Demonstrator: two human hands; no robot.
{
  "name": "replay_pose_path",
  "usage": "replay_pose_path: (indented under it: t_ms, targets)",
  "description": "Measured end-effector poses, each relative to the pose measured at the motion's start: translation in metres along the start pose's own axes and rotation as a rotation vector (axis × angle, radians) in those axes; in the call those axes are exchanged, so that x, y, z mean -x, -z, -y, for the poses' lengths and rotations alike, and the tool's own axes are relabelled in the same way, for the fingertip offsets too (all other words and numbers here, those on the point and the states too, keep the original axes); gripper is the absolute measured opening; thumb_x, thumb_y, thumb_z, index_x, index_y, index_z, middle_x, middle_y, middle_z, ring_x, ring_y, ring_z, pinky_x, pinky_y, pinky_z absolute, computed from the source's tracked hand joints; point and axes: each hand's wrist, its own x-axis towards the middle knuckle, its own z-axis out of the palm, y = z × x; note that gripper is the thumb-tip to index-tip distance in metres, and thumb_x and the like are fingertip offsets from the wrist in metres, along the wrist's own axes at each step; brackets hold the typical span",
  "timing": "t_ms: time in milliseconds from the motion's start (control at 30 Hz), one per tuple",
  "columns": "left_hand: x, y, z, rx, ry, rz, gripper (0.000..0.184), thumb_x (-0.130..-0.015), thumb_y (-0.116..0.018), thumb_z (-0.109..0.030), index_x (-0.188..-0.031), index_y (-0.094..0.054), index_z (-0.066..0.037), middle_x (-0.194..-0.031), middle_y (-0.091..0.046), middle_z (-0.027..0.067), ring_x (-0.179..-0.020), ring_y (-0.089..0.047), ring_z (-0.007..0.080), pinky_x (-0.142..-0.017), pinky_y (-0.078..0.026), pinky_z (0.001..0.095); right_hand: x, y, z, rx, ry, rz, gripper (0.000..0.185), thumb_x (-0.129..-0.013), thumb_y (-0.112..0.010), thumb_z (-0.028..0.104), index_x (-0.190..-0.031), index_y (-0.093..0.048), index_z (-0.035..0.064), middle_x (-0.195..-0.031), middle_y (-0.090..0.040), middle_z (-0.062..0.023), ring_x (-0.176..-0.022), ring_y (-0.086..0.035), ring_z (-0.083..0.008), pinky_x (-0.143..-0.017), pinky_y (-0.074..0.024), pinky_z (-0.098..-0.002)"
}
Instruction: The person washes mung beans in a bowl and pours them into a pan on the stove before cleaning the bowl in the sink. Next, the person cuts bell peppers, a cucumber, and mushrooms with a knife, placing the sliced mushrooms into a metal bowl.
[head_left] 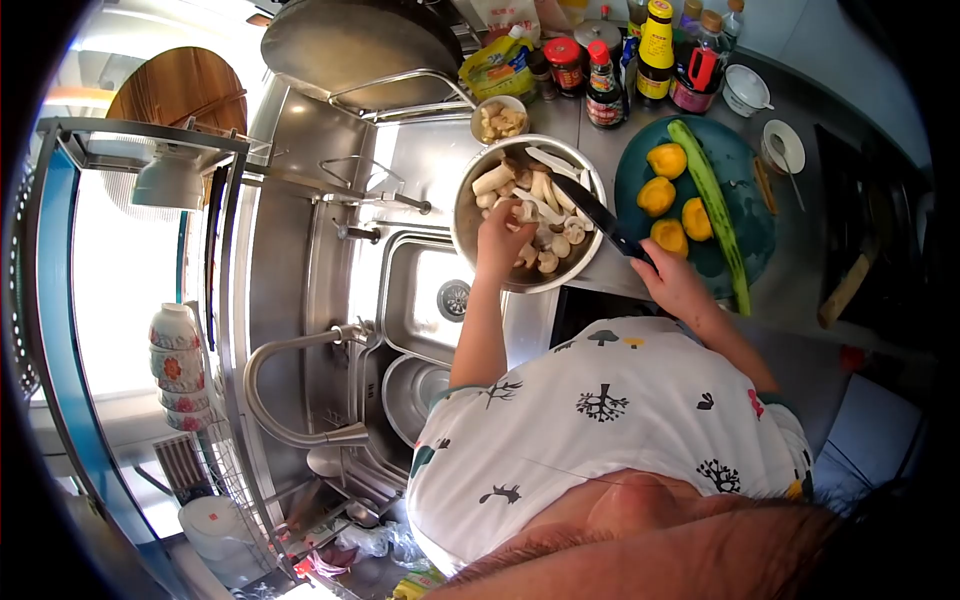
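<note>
A steel bowl (465, 245) holds whole and sliced mushrooms (548, 262), some round and some with long pale stems. Over its left side, my left hand (503, 238) pinches a mushroom piece (527, 211) between its fingertips. My right hand (668, 272) is closed around the handle of a black kitchen knife (588, 204). The blade reaches over the bowl, its tip above the sliced mushrooms and apart from my left fingers. Right of the bowl, a large dark green plate (640, 145) carries several yellow, rounded pieces (657, 197) and a long peeled green vegetable (708, 200).
A sink (415, 300) with a curved faucet (262, 385) lies to the left. Sauce bottles (655, 55) and jars line the back, near a small bowl of ginger-like pieces (502, 118). Small white bowls (746, 90) and a stove (880, 220) are at the right.
</note>
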Motion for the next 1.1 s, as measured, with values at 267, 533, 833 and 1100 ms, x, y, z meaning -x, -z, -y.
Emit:
replay_pose_path:
  t_ms: [267,533,833,1100]
  targets:
    - [0.013,-0.057,-0.036,1.112,0.146,0.457,0.051,-0.076,-0.058,0.008,-0.124,-0.046,-0.002,-0.089,-0.057,0.0050,-0.077,-0.056,0.0135,-0.066,-0.047,0.0249,0.024,0.025,-0.005,0.029,-0.025,-0.077,0.015,-0.086,-0.056,0.013,-0.096,-0.051,0.0022,-0.076,-0.057,-0.0207,-0.070,-0.056,-0.0398,-0.058,-0.0436,-0.0401]
    - [0.053,-0.148,-0.050,0.198,-0.092,0.774,0.039,-0.072,-0.070,-0.004,-0.107,-0.054,-0.003,-0.089,-0.060,0.0073,-0.083,-0.059,0.0144,-0.074,-0.047,0.0253,0.101,0.068,-0.075,0.061,-0.376,-0.409,0.019,-0.087,-0.057,0.016,-0.099,-0.051,0.0026,-0.071,-0.057,-0.0211,-0.066,-0.056,-0.0391,-0.056,-0.0431,-0.0409]
    - [0.047,-0.203,-0.058,0.291,0.002,0.580,0.042,-0.072,-0.070,-0.002,-0.109,-0.052,-0.002,-0.096,-0.061,0.0069,-0.086,-0.060,0.0140,-0.077,-0.048,0.0246,0.110,0.083,-0.115,0.306,-0.463,-0.454,0.050,-0.074,-0.070,0.020,-0.116,-0.047,0.0048,-0.096,-0.058,-0.0144,-0.080,-0.060,-0.0302,-0.069,-0.0495,-0.0371]
    - [0.054,-0.209,-0.045,0.327,-0.103,0.373,0.042,-0.069,-0.069,0.005,-0.107,-0.053,-0.002,-0.098,-0.055,0.0079,-0.085,-0.059,0.0180,-0.074,-0.049,0.0256,0.077,0.090,-0.139,0.458,-0.319,-0.309,0.063,-0.071,-0.072,0.020,-0.125,-0.041,0.0097,-0.105,-0.056,-0.0142,-0.093,-0.057,-0.0318,-0.078,-0.0484,-0.0395]
